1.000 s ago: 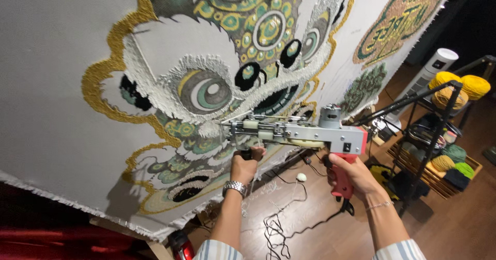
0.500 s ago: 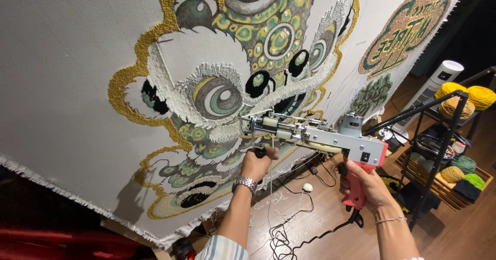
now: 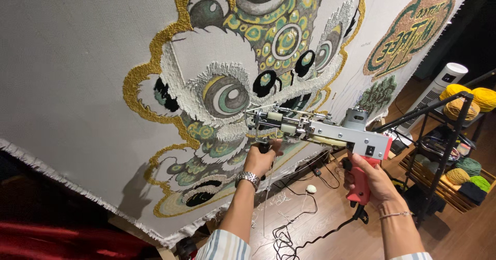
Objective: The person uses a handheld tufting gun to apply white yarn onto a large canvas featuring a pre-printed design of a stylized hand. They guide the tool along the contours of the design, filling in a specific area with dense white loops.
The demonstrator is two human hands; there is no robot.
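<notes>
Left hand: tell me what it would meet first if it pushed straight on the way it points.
Probably the stretched cloth with its tufted lion face. The left hand grips the tufting gun by its front handle, just short of the white pile; depth is hard to judge.

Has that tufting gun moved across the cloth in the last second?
Yes. The tufting gun, held by the left hand and right hand, has its tip nearer the big eye in the design than before, shifted up and slightly left.
</notes>
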